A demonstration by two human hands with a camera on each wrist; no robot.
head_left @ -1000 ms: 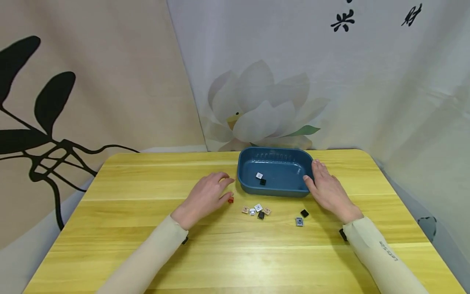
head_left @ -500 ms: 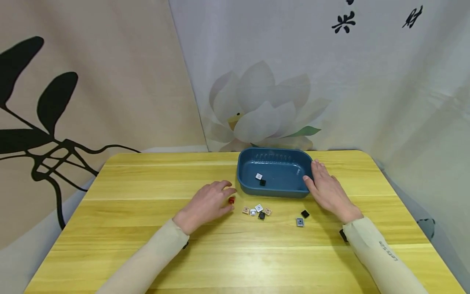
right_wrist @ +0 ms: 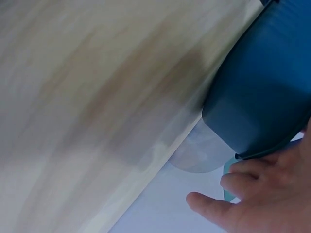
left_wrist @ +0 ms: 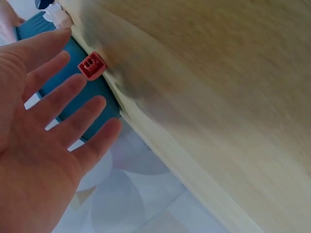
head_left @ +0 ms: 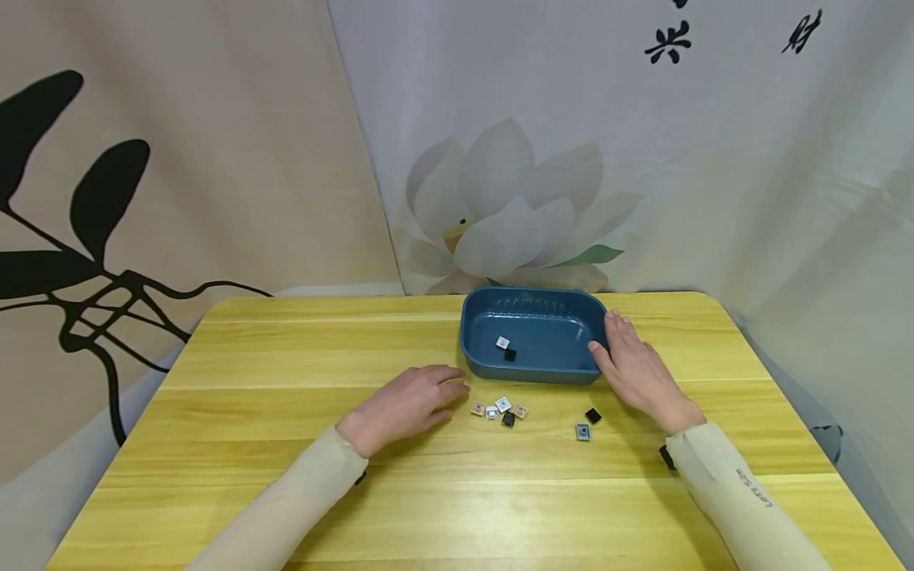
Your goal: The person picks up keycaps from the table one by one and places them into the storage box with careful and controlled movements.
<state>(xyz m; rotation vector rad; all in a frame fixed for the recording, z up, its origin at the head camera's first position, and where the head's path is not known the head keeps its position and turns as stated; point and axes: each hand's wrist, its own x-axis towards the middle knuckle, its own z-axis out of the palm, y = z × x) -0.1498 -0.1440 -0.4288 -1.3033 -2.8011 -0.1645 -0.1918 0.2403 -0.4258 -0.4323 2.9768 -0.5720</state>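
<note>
My left hand (head_left: 407, 403) is low over the table, left of the small keycaps, its fingers loosely extended. A red keycap (left_wrist: 92, 66), hollow side showing, stands just beyond the fingertips in the left wrist view; the hand hides it in the head view. My right hand (head_left: 643, 377) lies with extended fingers along the right end of a blue tray (head_left: 564, 337), thumb at its rim. Inside the tray are a white keycap (head_left: 503, 342) and a black keycap (head_left: 510, 355).
In front of the tray lies a cluster of beige (head_left: 478, 408), white (head_left: 503, 404) and black keycaps (head_left: 508, 419). Farther right are a black keycap (head_left: 593, 415) and a grey keycap (head_left: 583, 432). A printed curtain (head_left: 286, 159) hangs behind the wooden table (head_left: 443, 507).
My left hand has shifted slightly nearer and to the right, its fingers now covering the red keycap in the head view. The right hand and tray stay nearly still.
</note>
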